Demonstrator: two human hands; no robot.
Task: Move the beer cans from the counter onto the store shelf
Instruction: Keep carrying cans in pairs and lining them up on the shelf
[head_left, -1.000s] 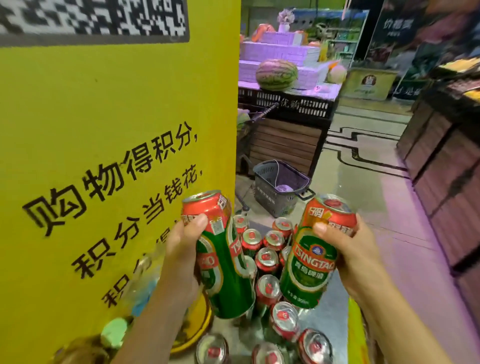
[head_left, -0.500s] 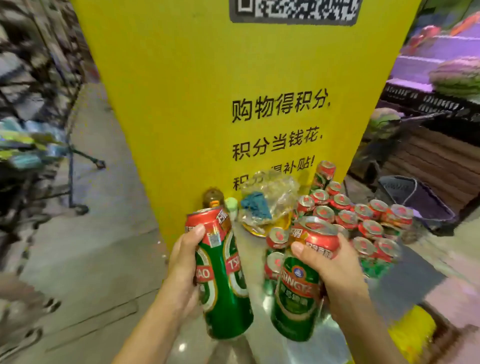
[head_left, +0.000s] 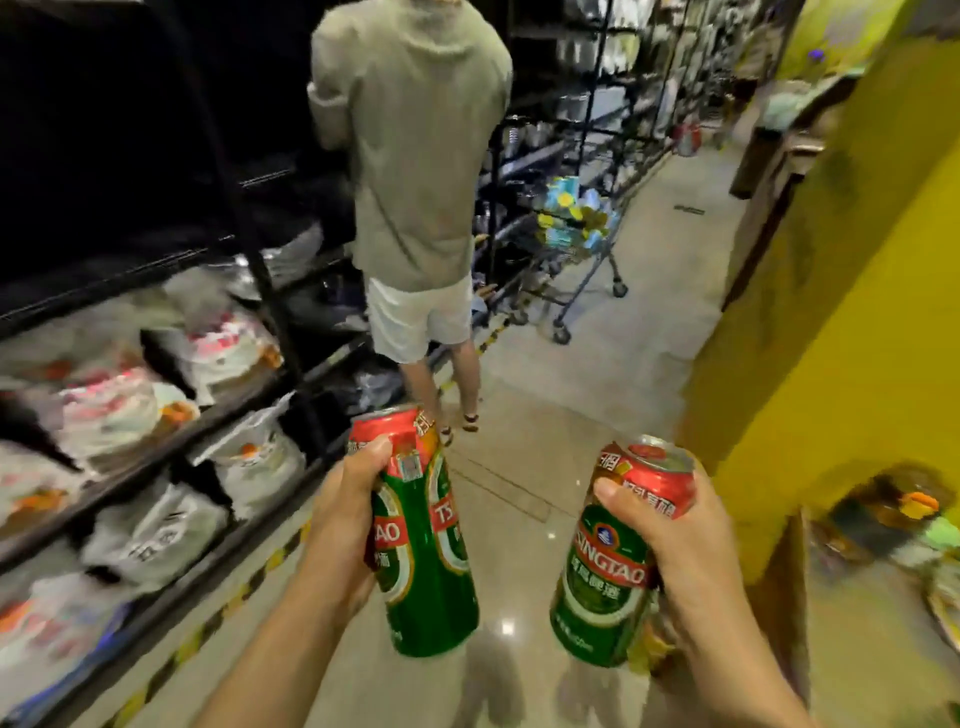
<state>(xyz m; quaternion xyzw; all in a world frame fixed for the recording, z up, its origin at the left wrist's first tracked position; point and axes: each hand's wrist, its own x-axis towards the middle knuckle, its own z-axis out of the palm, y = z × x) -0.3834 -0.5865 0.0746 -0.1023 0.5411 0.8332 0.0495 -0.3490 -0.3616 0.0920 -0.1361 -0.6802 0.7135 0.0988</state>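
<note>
Now the left hand (head_left: 345, 512) is wrapping its fingers and thumb round two green-and-red Tsingtao beer cans (head_left: 423, 535), which are pressing side by side and tilting a little to the left, their red tops pointing up and away. The right hand (head_left: 670, 551) is gripping a single green aluminium beer can with a red band (head_left: 615, 558) — thumb lying across the red band near the rim, the other fingers curling behind it. All three cans are hanging in the air above the pale glossy tiled floor (head_left: 561, 374), well apart from each other across the two hands.

To the left, a dark metal store shelf (head_left: 208, 426) is running along the aisle, its lower tiers carrying white printed plastic sacks (head_left: 239, 353). A yellow-and-black striped tape line (head_left: 244, 587) is edging the floor beside it. Ahead, a person in an olive shirt and white shorts (head_left: 410, 171) is standing with their back to the camera, facing the shelf. Further on, a wire shopping trolley (head_left: 571, 244) is sitting in the aisle — its contents are too blurred to name. On the right, a bright yellow panel (head_left: 852, 291) is filling the edge of the view.
</note>
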